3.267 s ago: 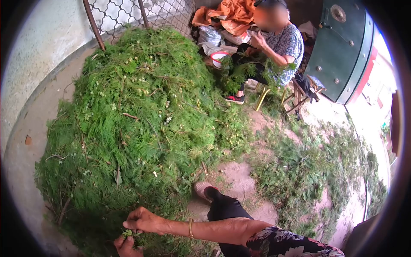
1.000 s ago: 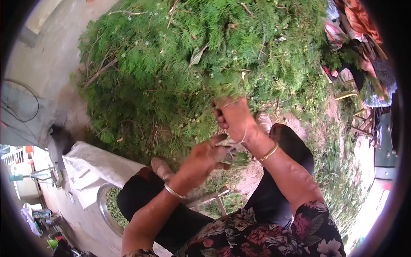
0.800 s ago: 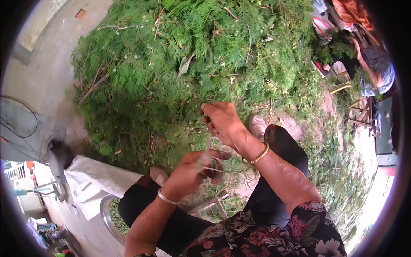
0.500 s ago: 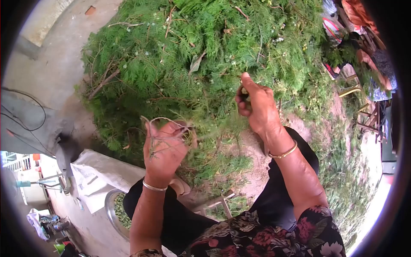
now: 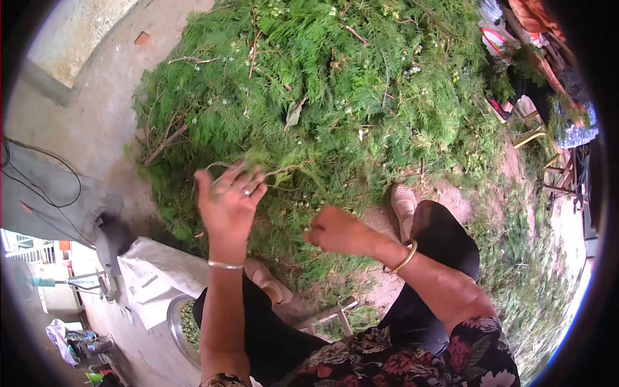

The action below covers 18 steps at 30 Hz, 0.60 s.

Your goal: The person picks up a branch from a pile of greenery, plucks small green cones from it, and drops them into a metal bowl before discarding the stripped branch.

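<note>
A large heap of green conifer branches (image 5: 309, 84) with feathery leaves fills the floor before me. My left hand (image 5: 227, 206) is over the heap's near left edge, fingers spread, a ring on one finger. A thin, bare-looking twig (image 5: 284, 171) is just beyond its fingertips, blurred; the hand does not grip it. My right hand (image 5: 338, 231) is curled closed and slightly blurred, lower and nearer my knees. Whatever it holds is hidden by the fingers. A metal bowl (image 5: 173, 327) with small green pieces in it stands to the left of my leg.
A white sack (image 5: 151, 274) lies by the bowl. A small wooden stool frame (image 5: 332, 319) shows between my legs. At the far right sits another person (image 5: 570, 122), partly visible, beside more branches. Black cable (image 5: 48, 151) lies on the left. Loose greenery (image 5: 509, 284) covers the right floor.
My left hand has opened and moved slightly left and up, and the twig has left its grip. My right hand has moved left and down towards me, still closed.
</note>
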Motion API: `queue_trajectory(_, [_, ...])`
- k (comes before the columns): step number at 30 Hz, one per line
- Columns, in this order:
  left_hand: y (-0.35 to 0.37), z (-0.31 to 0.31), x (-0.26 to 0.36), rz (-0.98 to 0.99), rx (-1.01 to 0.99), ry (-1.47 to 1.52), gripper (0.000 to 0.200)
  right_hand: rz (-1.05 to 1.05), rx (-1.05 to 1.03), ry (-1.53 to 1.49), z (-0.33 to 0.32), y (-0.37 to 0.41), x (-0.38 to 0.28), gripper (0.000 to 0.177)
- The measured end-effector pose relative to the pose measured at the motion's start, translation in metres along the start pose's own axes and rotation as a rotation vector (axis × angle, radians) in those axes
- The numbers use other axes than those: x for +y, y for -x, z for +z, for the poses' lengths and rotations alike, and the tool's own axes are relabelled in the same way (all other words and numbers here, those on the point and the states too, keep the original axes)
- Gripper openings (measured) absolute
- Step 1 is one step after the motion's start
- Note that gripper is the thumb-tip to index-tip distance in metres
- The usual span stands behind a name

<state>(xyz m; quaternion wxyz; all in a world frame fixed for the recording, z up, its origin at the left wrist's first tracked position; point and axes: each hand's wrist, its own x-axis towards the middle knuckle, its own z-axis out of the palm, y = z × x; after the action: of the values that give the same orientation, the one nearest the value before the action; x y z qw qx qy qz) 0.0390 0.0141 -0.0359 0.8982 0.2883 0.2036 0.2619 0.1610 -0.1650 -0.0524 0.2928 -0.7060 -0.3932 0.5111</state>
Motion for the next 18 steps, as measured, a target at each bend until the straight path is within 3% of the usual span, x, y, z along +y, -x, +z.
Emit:
queue_trajectory(2, [-0.015,0.036,-0.025,0.011,0.198,-0.201,0.079,-0.041,-0.007,0.090,0.009,0.004,0.003,0.028])
queue_trajectory(3, [-0.012,0.084,-0.048,0.092,0.190,-0.248,0.066,-0.080,-0.016,0.183,0.018,0.005,0.007,0.033])
queue_trajectory(4, [-0.011,0.100,-0.084,0.326,-0.157,-0.716,0.049,-0.300,0.124,0.129,0.042,-0.016,0.046,0.033])
queue_trajectory(5, [-0.016,0.105,-0.130,0.789,-0.438,-1.095,0.041,-0.204,0.061,0.139,0.036,-0.014,0.037,0.033])
queue_trajectory(6, [0.013,0.150,-0.174,0.667,-0.472,-1.116,0.038,-0.100,-0.002,0.149,0.025,-0.008,0.025,0.034])
queue_trajectory(7, [0.043,0.200,-0.219,0.354,-0.800,-0.920,0.032,-0.098,0.003,0.100,0.017,-0.001,0.014,0.035])
queue_trajectory(8, [0.077,0.244,-0.252,0.020,-1.246,-0.993,0.037,-0.090,-0.010,0.103,0.012,0.001,0.011,0.035])
queue_trajectory(9, [0.146,0.274,-0.283,-0.037,-1.039,-0.843,0.056,-0.179,0.079,0.081,0.008,0.001,0.010,0.034])
queue_trajectory(10, [0.187,0.293,-0.294,0.436,-0.940,-1.169,0.052,-0.266,0.167,0.053,0.005,0.001,0.009,0.033])
queue_trajectory(11, [0.201,0.288,-0.323,0.421,-0.929,-1.164,0.052,-0.256,0.153,0.046,0.001,0.001,0.009,0.033])
queue_trajectory(13, [0.192,0.278,-0.281,0.588,-0.868,-1.353,0.052,-0.179,0.262,-0.181,-0.009,0.004,0.007,0.029])
queue_trajectory(16, [0.125,0.262,-0.161,0.861,-0.769,-1.649,0.051,-0.037,0.421,-0.342,-0.034,0.017,-0.011,0.026])
queue_trajectory(17, [0.081,0.230,-0.154,1.131,-0.499,-1.475,0.053,-0.036,0.414,-0.341,-0.040,0.023,-0.019,0.026])
queue_trajectory(18, [0.051,0.182,-0.126,0.778,-0.372,-1.121,0.045,-0.048,0.457,-0.467,-0.046,0.026,-0.013,0.026])
